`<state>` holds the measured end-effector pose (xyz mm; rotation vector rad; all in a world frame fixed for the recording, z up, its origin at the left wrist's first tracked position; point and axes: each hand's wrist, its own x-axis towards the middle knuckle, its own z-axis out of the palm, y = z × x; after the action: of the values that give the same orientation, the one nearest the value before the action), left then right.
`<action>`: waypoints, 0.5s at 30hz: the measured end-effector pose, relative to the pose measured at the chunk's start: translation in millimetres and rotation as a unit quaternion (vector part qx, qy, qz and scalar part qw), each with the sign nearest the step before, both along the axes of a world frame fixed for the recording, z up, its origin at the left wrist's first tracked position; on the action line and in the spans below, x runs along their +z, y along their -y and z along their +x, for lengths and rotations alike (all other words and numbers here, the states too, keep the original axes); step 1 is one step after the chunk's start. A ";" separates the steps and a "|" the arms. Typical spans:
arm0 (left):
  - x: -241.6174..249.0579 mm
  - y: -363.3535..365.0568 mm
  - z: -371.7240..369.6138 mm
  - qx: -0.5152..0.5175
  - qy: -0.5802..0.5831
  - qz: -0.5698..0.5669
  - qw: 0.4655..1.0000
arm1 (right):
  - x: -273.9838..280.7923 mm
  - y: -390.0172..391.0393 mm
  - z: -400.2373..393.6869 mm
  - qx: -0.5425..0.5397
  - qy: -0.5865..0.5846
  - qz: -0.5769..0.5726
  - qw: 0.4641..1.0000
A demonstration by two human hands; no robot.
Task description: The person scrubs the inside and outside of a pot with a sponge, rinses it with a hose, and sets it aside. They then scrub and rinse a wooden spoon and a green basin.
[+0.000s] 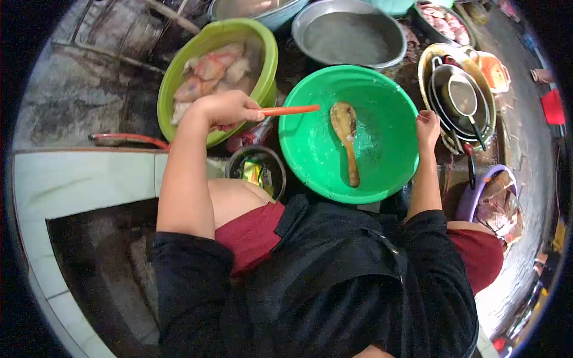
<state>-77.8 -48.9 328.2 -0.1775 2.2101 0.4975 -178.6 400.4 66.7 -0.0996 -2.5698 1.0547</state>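
My left hand [224, 110] is closed around an orange hose [292, 110], whose end points over the left part of a large green basin [304, 152]. Inside the basin, whose bottom looks wet, lies a wooden rice paddle [344, 131] with its handle toward me. On the right, my right hand [427, 126] has its fingers curled at the basin's rim. Just beyond my left hand stands a lime-green tub [270, 56] holding pale, pinkish pieces of meat or fish [212, 71].
A grey tub of cloudy water [346, 39] stands behind the basin. Nested pans and a strainer [462, 98] sit to the right, above a purple basket [471, 197]. Near my left leg is a dark pot [277, 164] with a yellow packet [253, 173]. White tiles [89, 179] edge the left.
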 end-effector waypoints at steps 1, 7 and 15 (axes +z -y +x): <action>-0.5 -4.3 2.2 0.012 0.006 -0.001 1.000 | 0.3 7.7 2.1 0.034 -0.011 0.046 0.998; 5.4 -25.9 27.9 -0.044 -0.030 -0.007 0.999 | -24.5 115.0 45.9 0.333 0.075 0.090 0.936; 4.8 -13.0 74.0 -0.045 -0.136 0.004 0.990 | -9.2 177.6 88.9 0.367 0.142 0.072 0.916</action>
<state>-3.9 -35.9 332.9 -0.0058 2.4681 0.5051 -89.7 222.8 57.6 0.8788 -3.0148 1.1340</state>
